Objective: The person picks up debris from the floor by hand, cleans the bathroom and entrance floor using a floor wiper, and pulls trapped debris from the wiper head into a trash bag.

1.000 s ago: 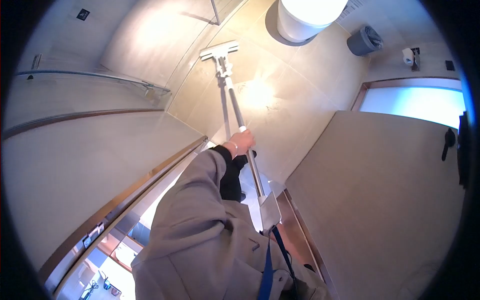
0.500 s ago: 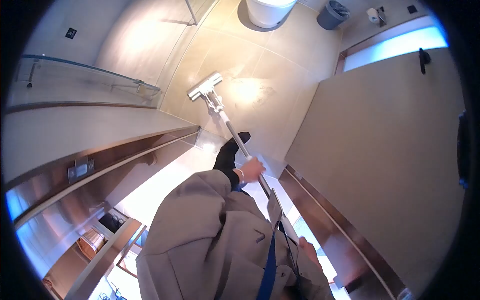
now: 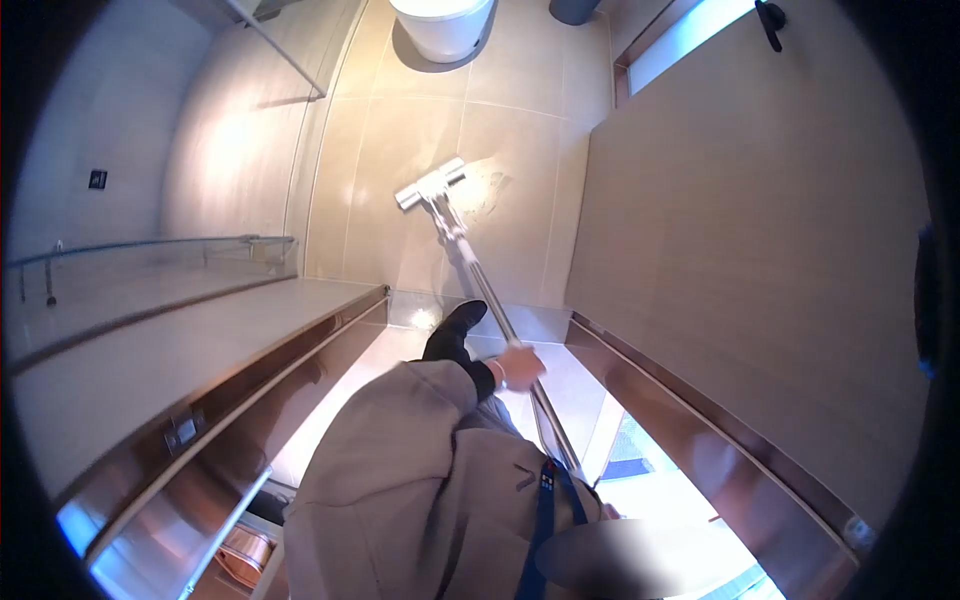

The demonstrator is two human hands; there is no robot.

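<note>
My left hand (image 3: 520,368) is wrapped around the pole of a mop (image 3: 490,295), its wrist coming out of a black cuff and grey sleeve. The pole slants from beside my body up to a wide, flat mop head (image 3: 431,184), which rests on the beige tiled floor. Next to the head is a wet-looking patch (image 3: 487,190). Only a sliver of my right hand (image 3: 612,511) shows low by the pole's near end; its fingers are hidden. A blue lanyard (image 3: 545,520) hangs down my front, beside a blurred grey shape at the bottom.
A white toilet (image 3: 445,30) and a grey bin (image 3: 573,10) stand at the far end. A large door panel (image 3: 740,230) with a black handle is on the right. On the left are a ledge (image 3: 200,330) and a glass shower panel (image 3: 150,250). My black shoe (image 3: 468,315) is near the threshold.
The view has turned, so the toilet and bin sit further left and higher. The mop head appears slightly further right, near the wet patch. My right hand has become mostly hidden.
</note>
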